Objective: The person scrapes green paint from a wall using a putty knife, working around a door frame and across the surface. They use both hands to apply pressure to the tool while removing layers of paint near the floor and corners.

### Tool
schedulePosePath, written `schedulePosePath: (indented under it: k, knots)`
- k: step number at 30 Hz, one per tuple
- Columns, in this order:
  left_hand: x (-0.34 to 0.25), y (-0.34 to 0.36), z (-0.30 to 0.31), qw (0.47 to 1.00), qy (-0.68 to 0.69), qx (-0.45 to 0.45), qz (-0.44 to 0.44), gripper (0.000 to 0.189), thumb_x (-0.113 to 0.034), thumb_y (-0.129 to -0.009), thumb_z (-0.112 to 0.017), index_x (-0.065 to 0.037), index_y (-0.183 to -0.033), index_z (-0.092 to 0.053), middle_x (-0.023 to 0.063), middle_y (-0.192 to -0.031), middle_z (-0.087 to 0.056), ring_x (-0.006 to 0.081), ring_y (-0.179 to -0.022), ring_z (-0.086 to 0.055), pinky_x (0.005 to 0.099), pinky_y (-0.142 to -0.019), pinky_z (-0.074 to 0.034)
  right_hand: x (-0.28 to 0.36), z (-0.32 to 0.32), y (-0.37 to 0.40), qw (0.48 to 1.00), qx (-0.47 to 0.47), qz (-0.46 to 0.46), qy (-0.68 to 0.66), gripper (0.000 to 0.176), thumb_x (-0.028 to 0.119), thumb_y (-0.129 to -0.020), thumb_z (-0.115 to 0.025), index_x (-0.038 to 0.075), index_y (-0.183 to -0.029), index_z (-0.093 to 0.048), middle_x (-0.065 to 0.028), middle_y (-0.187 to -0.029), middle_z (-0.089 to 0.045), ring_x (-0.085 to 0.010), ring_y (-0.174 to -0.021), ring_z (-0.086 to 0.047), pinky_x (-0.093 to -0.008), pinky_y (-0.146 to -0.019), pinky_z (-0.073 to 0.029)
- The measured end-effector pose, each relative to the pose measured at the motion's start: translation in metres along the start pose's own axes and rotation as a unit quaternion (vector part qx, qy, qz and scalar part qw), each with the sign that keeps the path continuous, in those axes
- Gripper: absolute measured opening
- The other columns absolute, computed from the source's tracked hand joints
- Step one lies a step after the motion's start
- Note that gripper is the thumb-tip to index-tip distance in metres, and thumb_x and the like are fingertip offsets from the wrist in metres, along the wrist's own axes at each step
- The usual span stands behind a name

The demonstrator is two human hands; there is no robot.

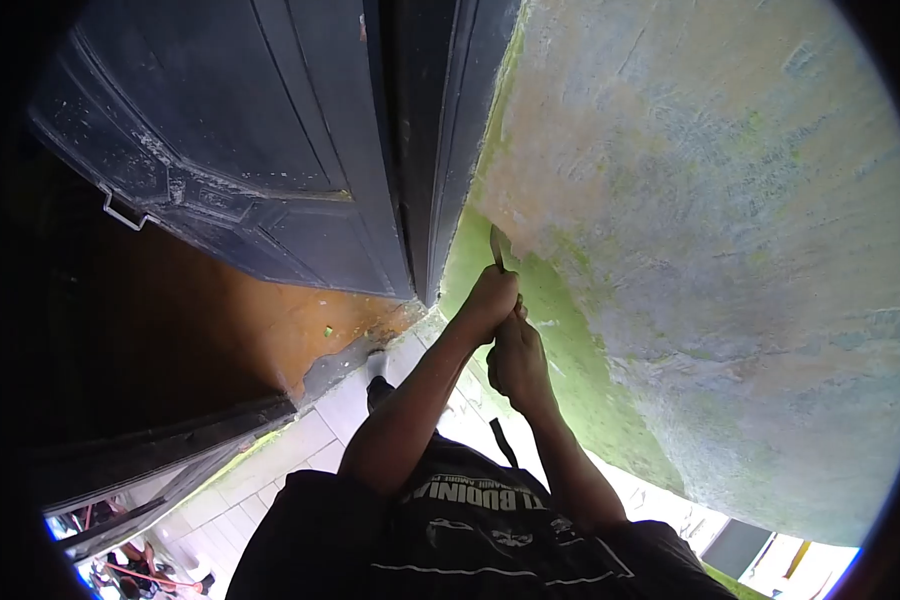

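A scraper-like tool [497,246] with a narrow blade touches the wall [690,240] near the door frame. My left hand [491,303] is wrapped round its handle, just below the blade. Close beneath it, my right hand [516,358] is closed at the lower end of the same tool, most of which the fingers hide. Around the blade, green paint [560,320] covers the lower and left part of the wall. Farther right the surface is bare, grey and patchy, with a ragged edge between the two.
A dark panelled door [220,130] with a metal handle [125,212] stands at the left beside its frame [460,130]. Below it lie an orange-brown floor [310,325] and light tiles [300,440]. Assorted items [150,572] show at the bottom left.
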State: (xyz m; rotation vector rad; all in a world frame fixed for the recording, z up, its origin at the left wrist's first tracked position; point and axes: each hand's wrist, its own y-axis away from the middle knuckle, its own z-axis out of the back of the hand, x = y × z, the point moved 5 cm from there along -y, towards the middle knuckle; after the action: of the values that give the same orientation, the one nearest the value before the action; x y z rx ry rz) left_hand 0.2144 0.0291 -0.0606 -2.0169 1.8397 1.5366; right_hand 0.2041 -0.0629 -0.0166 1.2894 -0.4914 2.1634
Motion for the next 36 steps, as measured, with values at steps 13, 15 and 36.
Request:
schedulePosePath:
  k: [13, 15, 36]
  knots:
    - [-0.006, 0.04, -0.032, 0.999, 0.015, 0.039, -0.011, 0.005, -0.005, -0.081, -0.038, -0.009, -0.079, -0.037, 0.0027, -0.065, -0.038, 0.0105, -0.051, -0.037, 0.028, -0.043, -0.036, 0.011, 0.01, 0.023, 0.997, -0.032, -0.039, -0.064, 0.035, 0.026, -0.098, -0.029, 0.004, -0.077, -0.045, 0.0, -0.044, -0.037, -0.0102, -0.031, -0.034, -0.027, -0.032, -0.027]
    - [-0.006, 0.012, -0.02, 0.999, -0.025, 0.026, -0.014, 0.007, -0.004, -0.081, -0.038, -0.008, -0.075, -0.036, 0.0027, -0.063, -0.037, 0.0105, -0.05, -0.036, 0.0279, -0.043, -0.035, -0.004, 0.007, 0.016, 0.997, -0.036, -0.023, -0.057, 0.035, 0.028, -0.097, -0.03, 0.004, -0.077, -0.045, 0.0001, -0.045, -0.037, -0.0106, -0.032, -0.034, -0.0271, -0.031, -0.026]
    - [-0.01, -0.026, 0.033, 0.985, -0.146, 0.01, -0.09, 0.025, -0.013, -0.078, -0.04, 0.002, -0.069, -0.057, 0.0152, -0.059, -0.058, 0.0253, -0.047, -0.055, 0.0412, -0.045, -0.042, 0.023, -0.026, -0.015, 0.992, 0.02, -0.084, -0.088, 0.037, 0.03, -0.095, -0.031, 0.003, -0.076, -0.046, -0.0017, -0.045, -0.034, -0.0122, -0.032, -0.033, -0.0291, -0.032, -0.026]
